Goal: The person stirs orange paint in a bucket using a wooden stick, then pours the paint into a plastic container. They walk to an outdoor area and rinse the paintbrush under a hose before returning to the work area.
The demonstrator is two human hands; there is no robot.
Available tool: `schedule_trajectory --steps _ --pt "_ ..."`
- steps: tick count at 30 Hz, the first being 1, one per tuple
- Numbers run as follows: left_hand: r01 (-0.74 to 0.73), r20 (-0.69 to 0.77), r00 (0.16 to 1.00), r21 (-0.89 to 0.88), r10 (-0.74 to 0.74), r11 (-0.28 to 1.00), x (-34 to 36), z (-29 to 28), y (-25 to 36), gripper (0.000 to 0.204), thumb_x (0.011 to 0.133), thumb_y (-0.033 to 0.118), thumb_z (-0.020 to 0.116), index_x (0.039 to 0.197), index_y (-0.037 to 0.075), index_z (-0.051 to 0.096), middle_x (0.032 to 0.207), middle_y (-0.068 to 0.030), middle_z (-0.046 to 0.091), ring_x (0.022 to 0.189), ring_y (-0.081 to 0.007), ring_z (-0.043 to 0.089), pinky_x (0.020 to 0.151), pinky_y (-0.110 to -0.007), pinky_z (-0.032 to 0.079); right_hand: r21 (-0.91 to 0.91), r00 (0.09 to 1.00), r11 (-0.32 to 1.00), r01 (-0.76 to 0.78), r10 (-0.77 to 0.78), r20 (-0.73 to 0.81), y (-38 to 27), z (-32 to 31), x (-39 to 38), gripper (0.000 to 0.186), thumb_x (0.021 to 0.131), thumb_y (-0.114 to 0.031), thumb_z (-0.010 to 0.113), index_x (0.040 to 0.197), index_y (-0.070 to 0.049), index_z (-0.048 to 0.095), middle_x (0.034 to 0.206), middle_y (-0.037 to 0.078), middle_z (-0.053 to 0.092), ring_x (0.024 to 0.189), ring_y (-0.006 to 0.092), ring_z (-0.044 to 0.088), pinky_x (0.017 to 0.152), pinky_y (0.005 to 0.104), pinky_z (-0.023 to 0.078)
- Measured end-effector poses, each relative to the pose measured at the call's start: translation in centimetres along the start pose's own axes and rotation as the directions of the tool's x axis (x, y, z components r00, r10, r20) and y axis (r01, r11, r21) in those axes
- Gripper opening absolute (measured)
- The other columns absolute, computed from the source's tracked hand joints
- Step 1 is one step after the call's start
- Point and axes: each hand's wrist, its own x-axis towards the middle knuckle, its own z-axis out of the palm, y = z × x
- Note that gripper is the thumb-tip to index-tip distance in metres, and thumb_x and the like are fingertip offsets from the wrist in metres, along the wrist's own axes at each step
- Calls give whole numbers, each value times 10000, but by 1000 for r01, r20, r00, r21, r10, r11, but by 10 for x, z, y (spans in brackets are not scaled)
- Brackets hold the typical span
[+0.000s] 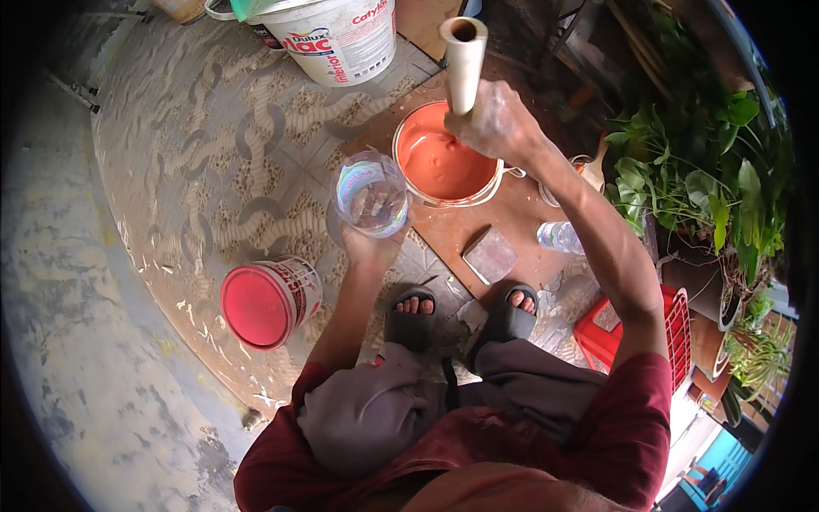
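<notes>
My left hand [374,247] is wrapped round the lower part of a clear plastic cup [368,192] with a bluish band. It may hold some water, but I cannot tell for sure. Just right of it stands a bucket [497,189] of thick orange paint [444,166]. Over that bucket's far right rim, my right hand [496,124] grips a whitish hollow pipe [465,72], its open end pointing up. The pipe's lower end is hidden behind my fist, so I cannot tell whether it reaches into the paint.
A large white paint tub [341,43] stands at the back. A red-lidded tub [258,311] sits to the left. Near my feet lie a square block [490,256] and a clear plastic bottle [559,237]. Potted plants [717,171] and a red crate [678,333] line the right.
</notes>
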Motion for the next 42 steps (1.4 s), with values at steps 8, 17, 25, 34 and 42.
schedule_trajectory --steps 8,17,25,34,42 --pt "6 -72 997 -1 -6 1000 -5 19 14 478 929 468 539 1233 100 561 1227 -120 599 1121 -324 588 892 -514 504 493 998 870 -9 37 -48 -27 15 17 127 821 -131 653 896 -30 646 762 196 677 690 284 689 607 399 532" --pt "8 -41 999 23 -7 1000 0 9 8 473 916 462 564 1246 123 557 1230 -102 602 1127 -330 583 904 -515 497 313 966 937 -157 79 246 -34 -11 1 173 813 -139 621 844 28 655 660 115 706 648 258 703 643 368 552" --pt "7 -16 1000 -18 -8 1000 1 10 -1 497 917 432 559 1249 62 563 1240 -145 598 1159 -352 557 921 -498 499 -64 995 998 30 -36 -90 11 5 0 121 826 -143 617 880 -36 622 664 119 686 660 276 711 630 413 559" --pt "29 50 998 -55 -27 998 -2 12 -3 506 935 389 531 1289 29 555 1264 -171 582 1183 -370 531 929 -501 498 282 1000 959 20 -20 -2 -8 10 14 115 832 -152 620 851 -41 640 775 173 681 728 312 676 680 416 525" --pt "12 -23 1000 -11 -12 1000 3 6 0 522 919 500 545 1258 103 535 1249 -127 585 1133 -344 577 904 -516 502 366 979 926 94 -152 134 -7 9 -2 291 820 -182 629 719 91 621 650 137 695 579 212 660 587 369 535"
